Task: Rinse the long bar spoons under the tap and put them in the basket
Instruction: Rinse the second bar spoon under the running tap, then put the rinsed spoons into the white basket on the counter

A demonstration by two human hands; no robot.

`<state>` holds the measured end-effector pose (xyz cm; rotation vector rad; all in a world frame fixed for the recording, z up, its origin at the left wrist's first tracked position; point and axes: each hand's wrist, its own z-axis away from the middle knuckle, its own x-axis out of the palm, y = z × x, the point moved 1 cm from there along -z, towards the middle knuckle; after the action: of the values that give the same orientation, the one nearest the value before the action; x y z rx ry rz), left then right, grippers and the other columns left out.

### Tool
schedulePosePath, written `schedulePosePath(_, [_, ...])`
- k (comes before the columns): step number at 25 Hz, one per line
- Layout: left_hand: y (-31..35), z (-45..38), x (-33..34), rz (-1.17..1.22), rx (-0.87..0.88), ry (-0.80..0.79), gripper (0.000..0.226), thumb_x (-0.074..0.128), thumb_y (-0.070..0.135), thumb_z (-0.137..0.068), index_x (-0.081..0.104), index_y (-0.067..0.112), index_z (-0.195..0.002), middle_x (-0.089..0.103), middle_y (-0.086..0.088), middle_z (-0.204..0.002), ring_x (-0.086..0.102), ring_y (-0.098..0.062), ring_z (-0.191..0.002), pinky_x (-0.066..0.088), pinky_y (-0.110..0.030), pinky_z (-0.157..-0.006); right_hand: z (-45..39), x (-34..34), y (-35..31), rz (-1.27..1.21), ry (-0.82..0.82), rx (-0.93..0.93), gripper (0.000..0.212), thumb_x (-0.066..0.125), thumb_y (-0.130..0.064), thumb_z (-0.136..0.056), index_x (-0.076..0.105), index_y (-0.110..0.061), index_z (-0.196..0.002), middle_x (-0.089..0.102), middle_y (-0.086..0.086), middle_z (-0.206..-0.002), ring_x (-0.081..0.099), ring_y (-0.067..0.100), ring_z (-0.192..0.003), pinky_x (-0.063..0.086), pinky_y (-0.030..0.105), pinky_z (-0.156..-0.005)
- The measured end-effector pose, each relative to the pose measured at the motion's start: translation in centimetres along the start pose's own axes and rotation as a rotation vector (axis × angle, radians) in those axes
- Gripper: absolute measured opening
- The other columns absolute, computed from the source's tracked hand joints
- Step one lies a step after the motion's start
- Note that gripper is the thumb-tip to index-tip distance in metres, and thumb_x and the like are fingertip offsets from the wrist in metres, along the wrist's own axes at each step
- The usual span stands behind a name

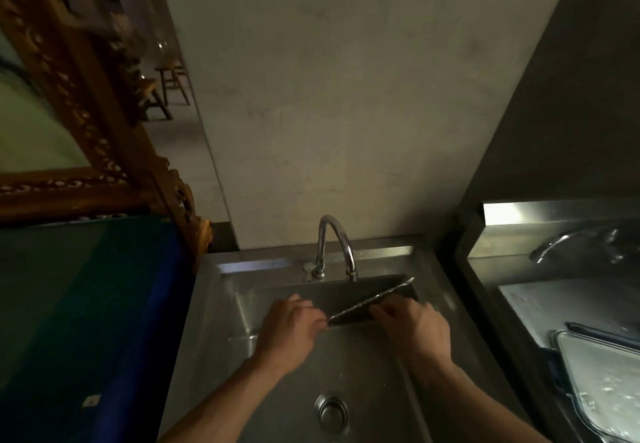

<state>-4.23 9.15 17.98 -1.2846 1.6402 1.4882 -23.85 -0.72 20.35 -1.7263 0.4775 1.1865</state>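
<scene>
A bundle of long metal bar spoons [372,300] lies slanted over the steel sink [221,325], from low left up to the right, just below the curved tap [341,245]. My left hand [289,333] pinches the bundle's lower left end. My right hand [412,330] grips the bundle near its middle, fingers curled round it. No water stream is visible from the spout. No basket is visible.
The sink drain [330,409] sits near the front of the basin. A blue-edged dark counter [104,321] lies to the left under a carved wooden frame [114,151]. On the right, a steel counter holds a clear plastic container [602,383].
</scene>
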Motion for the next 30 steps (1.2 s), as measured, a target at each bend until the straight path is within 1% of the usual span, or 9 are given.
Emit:
schedulePosePath(2, [0.7,0.4,-2.9,-0.048,0.021,0.000,0.020,0.054,0.036,-0.092,0.072,0.028,-0.099,0.070,0.010,-0.091,0.054,-0.010,-0.089,0.041,-0.030,-0.081,0.7,-2.1,-1.9,0.203,0.122,-0.283,0.013,0.055,-0.039,-0.093,0.064,-0.036,-0.103,0.066,-0.010,-0.102,0.060,0.009,-0.087,0.054,0.031,-0.065])
schedulePosePath(5, [2.0,0.8,-6.9,-0.137,0.106,0.051,0.015,0.060,0.029,-0.090,0.072,0.029,-0.099,0.071,0.010,-0.092,0.056,-0.013,-0.090,0.036,-0.030,-0.079,0.5,-4.7,-4.1,0.377,0.100,-0.469,0.024,0.052,-0.039,-0.094,0.063,-0.035,-0.115,0.063,-0.010,-0.116,0.054,0.017,-0.106,0.044,0.033,-0.082])
schedulePosePath(7, [2.8,1.2,-9.7,-0.204,0.130,0.101,0.014,0.062,0.028,-0.089,0.073,0.029,-0.098,0.070,0.010,-0.092,0.056,-0.014,-0.089,0.034,-0.030,-0.075,0.5,-6.5,-5.3,0.405,0.117,-0.517,0.021,0.055,-0.039,-0.093,0.066,-0.036,-0.111,0.067,-0.013,-0.111,0.057,0.016,-0.101,0.042,0.033,-0.081])
schedulePosePath(9, [3.6,1.4,-11.6,-0.240,0.121,0.137,0.016,0.060,0.031,-0.090,0.072,0.031,-0.100,0.070,0.012,-0.094,0.055,-0.012,-0.090,0.031,-0.028,-0.074,0.6,-7.8,-6.1,0.380,0.172,-0.543,0.015,0.065,-0.035,-0.087,0.071,-0.034,-0.100,0.071,-0.011,-0.099,0.062,0.017,-0.090,0.045,0.035,-0.074])
schedulePosePath(12, [5.0,2.0,-13.2,-0.263,0.098,0.204,0.016,0.059,0.035,-0.090,0.070,0.033,-0.102,0.071,0.014,-0.098,0.057,-0.010,-0.093,0.030,-0.027,-0.075,0.8,-9.2,-6.8,0.348,0.209,-0.566,0.009,0.072,-0.030,-0.081,0.072,-0.030,-0.090,0.072,-0.008,-0.088,0.064,0.020,-0.081,0.047,0.036,-0.067])
schedulePosePath(15, [6.0,3.0,-14.0,-0.289,0.042,0.221,0.017,0.054,0.036,-0.093,0.066,0.032,-0.103,0.070,0.014,-0.103,0.056,-0.010,-0.098,0.038,-0.033,-0.083,0.7,-9.6,-7.3,0.339,0.225,-0.604,0.010,0.073,-0.030,-0.081,0.072,-0.030,-0.091,0.071,-0.007,-0.086,0.064,0.021,-0.078,0.047,0.035,-0.064])
schedulePosePath(19, [5.7,5.9,-14.6,-0.412,-0.088,0.281,0.007,0.056,0.033,-0.090,0.063,0.031,-0.091,0.065,0.012,-0.092,0.056,-0.014,-0.090,0.038,-0.033,-0.074,0.4,-8.2,-9.1,0.314,0.201,-0.753,0.017,0.082,-0.024,-0.072,0.072,-0.028,-0.085,0.071,-0.004,-0.079,0.065,0.022,-0.069,0.048,0.033,-0.060])
schedulePosePath(25, [3.7,12.6,-17.5,-0.554,-0.280,0.318,0.003,0.059,0.027,-0.088,0.061,0.029,-0.086,0.059,0.008,-0.087,0.054,-0.017,-0.086,0.039,-0.035,-0.072,1.6,-4.7,-14.6,0.243,0.110,-0.951,0.018,0.082,-0.017,-0.072,0.072,-0.023,-0.086,0.072,0.002,-0.080,0.068,0.029,-0.073,0.051,0.036,-0.064])
schedulePosePath(30, [0.3,19.5,-22.0,-0.647,-0.460,0.317,0.006,0.057,0.025,-0.090,0.061,0.029,-0.088,0.059,0.008,-0.089,0.054,-0.017,-0.089,0.034,-0.032,-0.073,3.8,-1.8,-22.9,0.168,0.052,-1.078,0.012,0.078,-0.018,-0.077,0.073,-0.023,-0.087,0.072,0.003,-0.083,0.068,0.030,-0.077,0.048,0.037,-0.067])
